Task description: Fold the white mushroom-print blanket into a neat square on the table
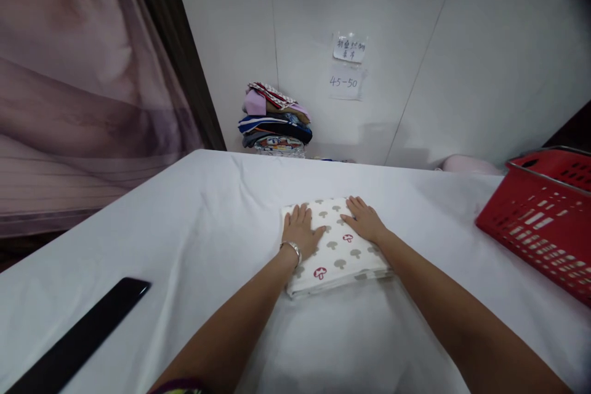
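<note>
A folded white cloth with grey and red mushroom prints [339, 255] lies on the white sheet-covered table [194, 221], in the middle. My left hand [301, 231] rests flat on the cloth's left part, fingers stretched out, a silver bracelet on the wrist. My right hand [363, 218] lies flat on its far right part, fingers spread. Neither hand grips anything.
A red plastic basket [540, 221] stands at the table's right edge. A stack of folded clothes [276, 123] sits against the white wall at the back. A long black flat object [80, 338] lies near the front left. Two paper notes [347, 68] hang on the wall.
</note>
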Motion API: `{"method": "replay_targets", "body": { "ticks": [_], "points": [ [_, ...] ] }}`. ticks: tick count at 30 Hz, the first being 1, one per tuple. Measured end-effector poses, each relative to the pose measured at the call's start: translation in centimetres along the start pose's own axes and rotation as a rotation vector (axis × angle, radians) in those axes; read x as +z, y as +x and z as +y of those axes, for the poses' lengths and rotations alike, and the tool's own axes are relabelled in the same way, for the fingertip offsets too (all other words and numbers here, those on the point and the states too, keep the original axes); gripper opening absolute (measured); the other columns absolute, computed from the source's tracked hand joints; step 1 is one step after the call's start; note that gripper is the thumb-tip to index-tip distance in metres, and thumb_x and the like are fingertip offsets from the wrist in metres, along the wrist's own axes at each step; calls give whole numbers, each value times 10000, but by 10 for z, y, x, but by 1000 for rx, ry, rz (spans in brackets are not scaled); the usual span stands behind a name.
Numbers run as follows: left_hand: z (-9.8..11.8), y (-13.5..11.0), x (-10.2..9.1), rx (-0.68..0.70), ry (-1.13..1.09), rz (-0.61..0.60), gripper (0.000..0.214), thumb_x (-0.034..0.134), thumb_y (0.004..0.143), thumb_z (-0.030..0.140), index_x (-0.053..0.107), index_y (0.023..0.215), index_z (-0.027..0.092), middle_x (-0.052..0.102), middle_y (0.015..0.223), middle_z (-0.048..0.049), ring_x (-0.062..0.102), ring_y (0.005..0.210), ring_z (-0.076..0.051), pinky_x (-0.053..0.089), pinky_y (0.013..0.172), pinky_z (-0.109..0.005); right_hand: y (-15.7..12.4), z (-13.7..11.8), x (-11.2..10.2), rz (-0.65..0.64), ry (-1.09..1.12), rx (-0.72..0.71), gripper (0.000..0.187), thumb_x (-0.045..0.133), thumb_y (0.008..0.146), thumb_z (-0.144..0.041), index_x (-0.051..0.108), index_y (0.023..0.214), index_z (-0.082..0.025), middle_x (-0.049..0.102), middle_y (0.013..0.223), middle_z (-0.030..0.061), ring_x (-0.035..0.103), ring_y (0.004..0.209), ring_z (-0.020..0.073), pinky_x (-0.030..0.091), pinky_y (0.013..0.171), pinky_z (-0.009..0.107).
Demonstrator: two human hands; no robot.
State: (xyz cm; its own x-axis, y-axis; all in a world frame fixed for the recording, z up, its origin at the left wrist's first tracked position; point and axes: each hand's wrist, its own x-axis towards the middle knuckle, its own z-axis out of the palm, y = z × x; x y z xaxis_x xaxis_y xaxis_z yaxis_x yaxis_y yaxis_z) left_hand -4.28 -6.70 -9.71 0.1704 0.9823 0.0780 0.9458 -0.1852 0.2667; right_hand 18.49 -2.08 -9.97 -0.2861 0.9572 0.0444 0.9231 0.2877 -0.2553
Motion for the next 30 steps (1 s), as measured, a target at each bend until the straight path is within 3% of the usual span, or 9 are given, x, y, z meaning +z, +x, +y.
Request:
{"method": "replay_targets", "body": {
  "ticks": [5, 10, 14, 18, 21, 25, 30],
  "points": [
    [1, -1, -2, -3, -23, 19, 692, 269, 842, 592, 294, 1388, 169, 170, 1495, -66, 50, 1378, -262, 55, 1109, -457, 3, 2, 2, -3, 19, -16, 702, 256, 860, -603, 262, 1408, -165, 174, 1493, 65, 74, 1373, 239, 214, 1074, 434],
    [2, -2, -1, -24, -33, 22, 664, 269, 842, 589, 291, 1389, 213, 165, 1497, -40, 51, 1378, -264, 48, 1095, -519, -4, 8, 4, 25, 81, -57, 650, 308, 860, -574, 326, 1383, -189, 211, 1483, 60, 82, 1370, 248, 203, 1090, 433],
    [3, -3, -4, -46, -51, -1, 654, 263, 842, 584, 280, 1393, 230, 130, 1503, -27, 33, 1378, -272, 91, 1067, -575, -30, 12, 1, 27, 103, -65, 603, 329, 870, -536, 371, 1359, -186, 267, 1463, 76, 118, 1362, 254, 173, 1102, 455],
    [2, -4, -5, -50, -73, -14, 656, 254, 841, 584, 274, 1393, 230, 120, 1505, -26, 32, 1379, -262, 143, 1048, -589, -70, 14, -4, 17, 193, 31, 633, 331, 864, -557, 363, 1365, -171, 215, 1476, 86, 194, 1347, 237, 227, 1092, 410],
    [0, -5, -5, -77, -108, 25, 625, 264, 845, 575, 314, 1371, 242, 135, 1504, -36, 44, 1380, -248, 199, 1043, -555, -101, 16, -2, 68, 289, 120, 620, 364, 852, -560, 381, 1356, -198, 226, 1473, 73, 248, 1331, 234, 276, 1069, 413],
    [-7, -10, -6, -184, -197, 109, 610, 361, 833, 520, 348, 1346, 189, 151, 1498, -88, 84, 1375, -255, 274, 1038, -462, -132, 16, 4, 221, 434, 190, 565, 411, 837, -552, 456, 1304, -237, 403, 1390, 64, 380, 1267, 249, 343, 1028, 444],
    [-13, -28, -7, -322, -318, 134, 666, 443, 818, 467, 299, 1361, 109, 202, 1474, -155, 192, 1355, -243, 240, 1083, -357, -139, 15, -1, 296, 606, 292, 607, 569, 741, -515, 504, 1265, -216, 555, 1248, 98, 543, 1104, 309, 464, 893, 474]
  ]
}}
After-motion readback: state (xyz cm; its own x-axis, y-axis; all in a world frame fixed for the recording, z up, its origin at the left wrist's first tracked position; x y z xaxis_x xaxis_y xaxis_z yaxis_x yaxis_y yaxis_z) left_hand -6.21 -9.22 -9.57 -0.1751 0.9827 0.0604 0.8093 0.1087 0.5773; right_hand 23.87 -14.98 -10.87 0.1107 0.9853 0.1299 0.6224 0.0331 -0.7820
